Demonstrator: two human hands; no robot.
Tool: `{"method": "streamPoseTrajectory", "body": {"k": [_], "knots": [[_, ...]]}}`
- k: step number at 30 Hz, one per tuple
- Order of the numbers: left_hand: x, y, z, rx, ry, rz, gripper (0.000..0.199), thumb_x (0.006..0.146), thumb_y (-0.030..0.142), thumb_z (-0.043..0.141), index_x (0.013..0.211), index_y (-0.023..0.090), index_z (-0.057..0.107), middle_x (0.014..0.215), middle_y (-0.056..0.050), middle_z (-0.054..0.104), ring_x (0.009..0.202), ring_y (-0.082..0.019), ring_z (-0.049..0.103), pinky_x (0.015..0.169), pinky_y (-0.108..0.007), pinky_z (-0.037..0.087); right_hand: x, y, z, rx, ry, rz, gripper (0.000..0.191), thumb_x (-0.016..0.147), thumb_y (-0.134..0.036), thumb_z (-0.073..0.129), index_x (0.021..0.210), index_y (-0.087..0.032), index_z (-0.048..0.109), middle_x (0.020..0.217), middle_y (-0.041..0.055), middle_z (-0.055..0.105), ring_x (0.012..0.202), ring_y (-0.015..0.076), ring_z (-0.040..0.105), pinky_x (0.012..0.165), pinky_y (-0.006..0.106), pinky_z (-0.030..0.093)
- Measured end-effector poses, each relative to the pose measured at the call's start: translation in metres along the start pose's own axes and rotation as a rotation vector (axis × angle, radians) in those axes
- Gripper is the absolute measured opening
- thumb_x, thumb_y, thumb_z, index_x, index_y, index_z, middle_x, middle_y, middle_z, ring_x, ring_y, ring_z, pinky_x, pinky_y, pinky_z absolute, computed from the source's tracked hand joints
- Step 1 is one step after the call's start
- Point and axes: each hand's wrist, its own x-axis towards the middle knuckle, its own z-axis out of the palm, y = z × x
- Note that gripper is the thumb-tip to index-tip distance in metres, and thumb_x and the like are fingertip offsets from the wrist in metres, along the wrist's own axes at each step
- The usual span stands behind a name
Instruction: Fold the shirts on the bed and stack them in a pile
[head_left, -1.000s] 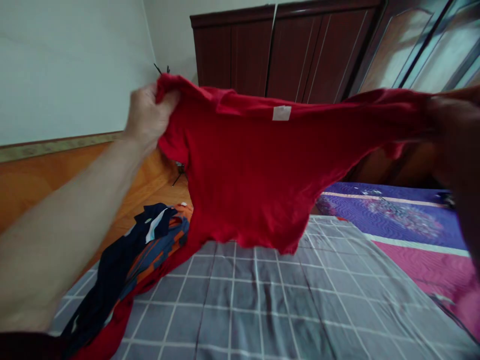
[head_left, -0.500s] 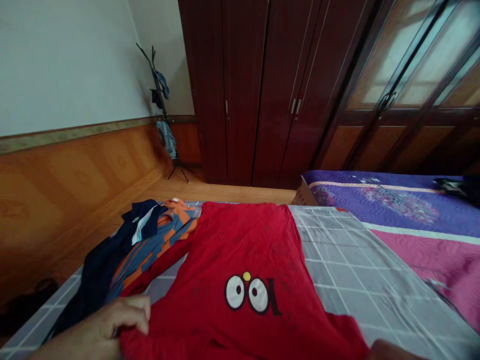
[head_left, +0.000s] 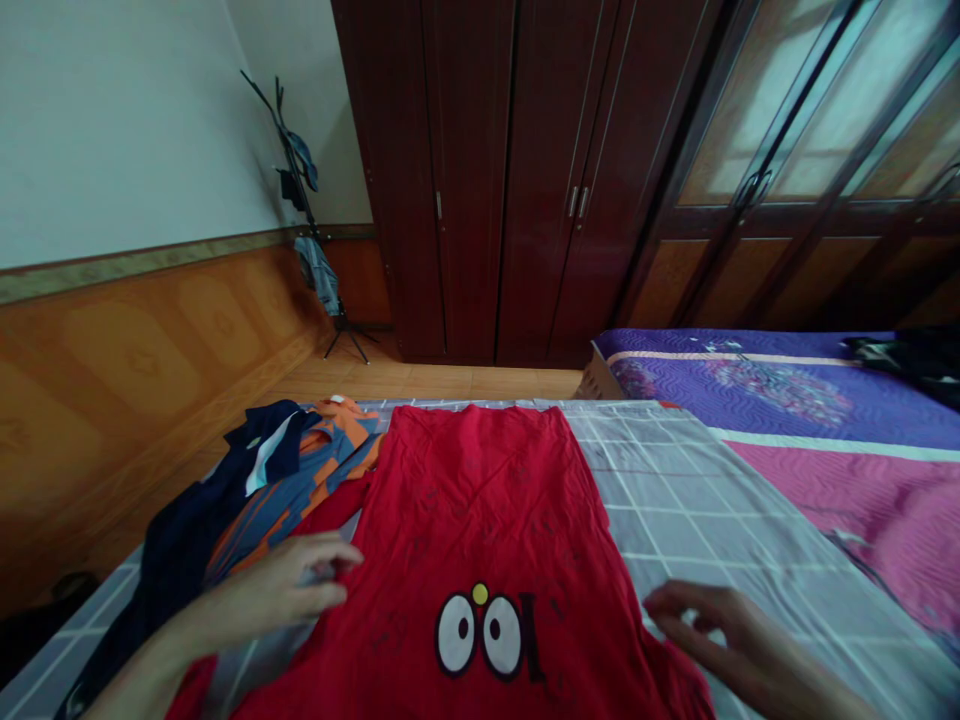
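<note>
A red T-shirt (head_left: pixel 487 500) with two printed cartoon eyes and a yellow dot lies spread on the grey checked bedsheet (head_left: pixel 675 500). Its lower part runs out of view at the bottom. By its left edge hovers my left hand (head_left: pixel 300 585), thumb and fingers apart, holding nothing. My right hand (head_left: pixel 724 630) is at the right edge, just above the sleeve, with its fingers loosely curved and a gap to the thumb; whether the fingertips touch the fabric is unclear. Left of the shirt lie a navy garment (head_left: pixel 187 520) and an orange-and-blue striped garment (head_left: pixel 277 500).
A dark red wardrobe (head_left: pixel 480 180) stands beyond the bed. In the far left corner is a coat rack (head_left: pixel 296 180) with some cloth on it. To the right lies a second bed with a purple and pink cover (head_left: pixel 780 390), a dark item (head_left: pixel 915 365) on it.
My left hand has let go of the red shirt's lower left part and moved up along its edge. My right hand has come further into view at the right edge. The view has tilted slightly.
</note>
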Motion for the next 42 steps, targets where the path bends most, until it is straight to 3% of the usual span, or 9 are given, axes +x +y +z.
{"method": "streamPoseTrajectory", "body": {"k": [2,5,7,11,15,21,30,36,42], "knots": [[0.052,0.002,-0.005,-0.051,0.185,0.062,0.033,0.081,0.04,0.052,0.105,0.023,0.067,0.11,-0.005,0.067,0.1,-0.022,0.062,0.092,-0.032,0.046,0.048,0.013,-0.003,-0.047,0.066,0.001,0.037,0.087,-0.046,0.044,0.096,-0.021,0.07,0.092,0.0078,0.072,0.082,0.0213,0.066,0.07,0.029,0.052],[0.133,-0.007,-0.005,-0.09,0.49,0.162,0.034,0.081,0.036,0.051,0.105,0.018,0.066,0.108,-0.008,0.068,0.095,-0.023,0.065,0.085,-0.033,0.05,0.12,0.039,0.002,-0.214,0.356,-0.026,0.035,0.08,-0.039,0.05,0.1,-0.016,0.068,0.106,0.012,0.068,0.1,0.025,0.062,0.09,0.036,0.046],[0.178,-0.019,-0.002,-0.092,0.586,0.157,0.033,0.08,0.029,0.05,0.107,0.016,0.064,0.109,-0.01,0.067,0.097,-0.022,0.064,0.085,-0.034,0.051,0.159,0.054,0.009,-0.258,0.451,0.0,0.036,0.077,-0.036,0.052,0.102,-0.014,0.067,0.113,0.0155,0.064,0.109,0.0291,0.056,0.097,0.041,0.039],[0.231,-0.05,0.007,-0.065,0.794,0.059,0.038,0.078,0.019,0.05,0.115,0.014,0.058,0.111,-0.013,0.064,0.099,-0.024,0.063,0.089,-0.04,0.049,0.21,0.071,0.016,-0.268,0.551,0.038,0.036,0.078,-0.037,0.05,0.096,-0.012,0.068,0.111,0.0186,0.063,0.108,0.0322,0.055,0.097,0.044,0.037],[0.243,-0.072,0.015,-0.016,0.886,-0.019,0.042,0.083,0.023,0.048,0.124,0.012,0.051,0.114,-0.015,0.062,0.099,-0.023,0.063,0.088,-0.039,0.049,0.25,0.081,0.015,-0.208,0.621,0.052,0.03,0.073,-0.039,0.054,0.086,-0.016,0.07,0.108,0.0164,0.065,0.107,0.0309,0.056,0.097,0.042,0.037],[0.253,-0.072,0.013,0.139,0.821,-0.069,0.051,0.078,0.038,0.06,0.122,0.014,0.056,0.116,-0.015,0.06,0.117,-0.03,0.05,0.1,-0.042,0.039,0.295,0.086,0.008,-0.015,0.675,0.069,0.018,0.063,-0.037,0.056,0.063,-0.021,0.065,0.09,0.0091,0.07,0.093,0.0277,0.062,0.086,0.038,0.044],[0.27,-0.08,-0.014,0.106,0.756,-0.157,0.021,0.079,0.041,0.054,0.084,0.022,0.062,0.081,-0.003,0.067,0.076,-0.021,0.063,0.069,-0.029,0.046,0.295,0.085,-0.001,0.381,0.719,0.064,0.039,0.068,-0.051,0.048,0.078,-0.017,0.064,0.067,0.0058,0.067,0.062,0.0196,0.061,0.056,0.029,0.047],[0.276,-0.098,-0.024,-0.047,0.877,-0.106,0.03,0.081,0.049,0.04,0.082,0.021,0.051,0.077,-0.004,0.064,0.075,-0.021,0.063,0.069,-0.028,0.049,0.298,0.077,-0.003,0.504,0.696,0.11,0.036,0.067,-0.051,0.055,0.08,-0.018,0.061,0.06,0.0029,0.064,0.054,0.0176,0.057,0.048,0.026,0.042],[0.28,-0.104,-0.026,-0.155,0.954,-0.082,0.025,0.074,0.045,0.05,0.078,0.02,0.05,0.073,-0.003,0.061,0.073,-0.02,0.062,0.07,-0.029,0.05,0.294,0.071,-0.015,0.543,0.695,0.122,0.036,0.07,-0.05,0.055,0.083,-0.017,0.06,0.062,0.0021,0.063,0.056,0.0156,0.055,0.048,0.024,0.039]]}}
